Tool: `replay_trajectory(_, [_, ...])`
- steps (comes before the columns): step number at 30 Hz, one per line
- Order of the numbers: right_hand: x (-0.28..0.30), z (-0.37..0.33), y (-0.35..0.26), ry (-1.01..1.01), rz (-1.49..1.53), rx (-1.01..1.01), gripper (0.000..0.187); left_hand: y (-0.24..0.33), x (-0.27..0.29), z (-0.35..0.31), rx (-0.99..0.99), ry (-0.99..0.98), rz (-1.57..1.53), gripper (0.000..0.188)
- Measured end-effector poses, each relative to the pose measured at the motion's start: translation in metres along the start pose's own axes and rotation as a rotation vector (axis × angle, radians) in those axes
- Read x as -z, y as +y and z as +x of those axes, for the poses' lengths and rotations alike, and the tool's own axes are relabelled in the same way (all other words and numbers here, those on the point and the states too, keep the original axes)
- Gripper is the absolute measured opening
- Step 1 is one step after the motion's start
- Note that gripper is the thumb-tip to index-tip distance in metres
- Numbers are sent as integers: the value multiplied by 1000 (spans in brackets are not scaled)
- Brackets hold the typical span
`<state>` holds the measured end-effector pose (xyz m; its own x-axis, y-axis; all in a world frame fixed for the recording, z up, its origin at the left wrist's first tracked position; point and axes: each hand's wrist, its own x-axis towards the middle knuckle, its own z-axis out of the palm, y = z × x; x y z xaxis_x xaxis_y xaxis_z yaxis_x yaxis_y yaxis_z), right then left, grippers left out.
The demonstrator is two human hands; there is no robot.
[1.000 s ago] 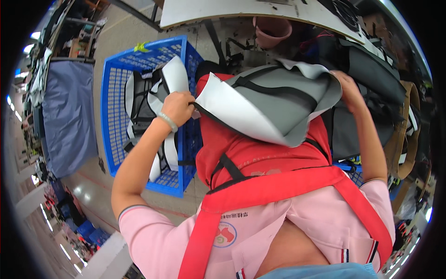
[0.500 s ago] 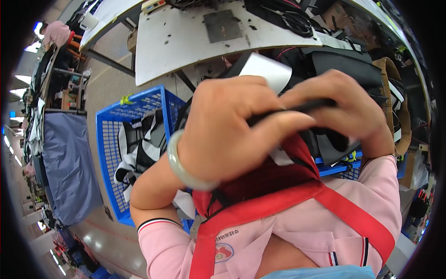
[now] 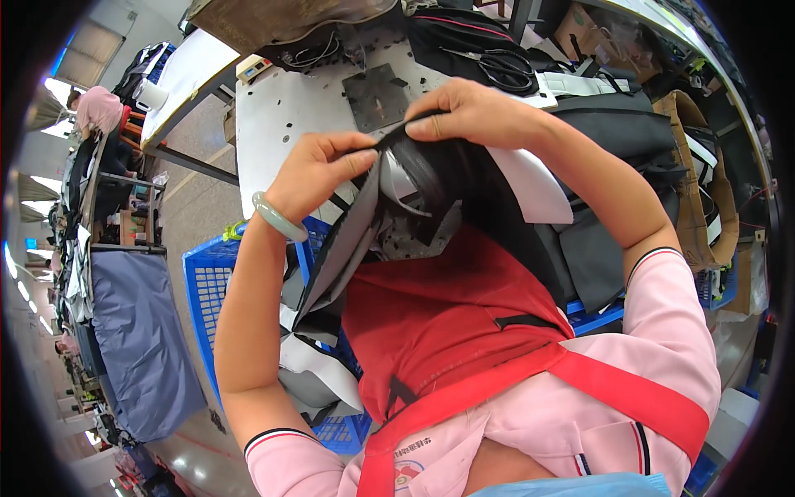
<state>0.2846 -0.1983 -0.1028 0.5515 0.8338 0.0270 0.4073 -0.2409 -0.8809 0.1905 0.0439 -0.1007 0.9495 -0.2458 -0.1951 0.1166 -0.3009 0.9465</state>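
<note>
My left hand (image 3: 319, 170), with a pale bangle (image 3: 280, 217) at its wrist, is closed on the upper edge of a black fabric piece (image 3: 447, 170). A short way along that same edge, my right hand (image 3: 472, 116) pinches it between thumb and fingers. The piece hangs open below my hands, and its grey inner side (image 3: 352, 236) shows on the left. Loose black and grey folds lie inside it. Behind its lower end is the red apron (image 3: 447, 294) over my lap. I cannot tell what the finished shape of the piece is.
Ahead stands a white worktable (image 3: 269, 124) with a dark metal plate (image 3: 373, 98), scraps and black-handled scissors (image 3: 501, 68). A blue basket (image 3: 203, 286) of cut pieces is at left. Black panels (image 3: 609, 124) and a cardboard box (image 3: 675, 116) are at right. Another person (image 3: 99, 112) sits far left.
My hands have moved forward and apart from close over my lap. The black piece, mostly hidden behind them before, now hangs spread between them by its upper edge.
</note>
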Motion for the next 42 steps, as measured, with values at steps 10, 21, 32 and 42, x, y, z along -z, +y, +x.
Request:
replay_trajectory(10, [28, 55, 31, 148, 154, -118, 54, -11, 18, 77, -13, 361, 54, 28])
replay_trajectory(21, [39, 83, 49, 206, 106, -143, 55, -20, 35, 100, -33, 363, -27, 29])
replay_trajectory(32, [40, 83, 46, 252, 149, -81, 37, -30, 40, 104, -62, 400, -260, 31])
replay_trajectory(42, [44, -75, 94, -255, 716, -390, 23, -78, 59, 40, -88, 287, -346, 31])
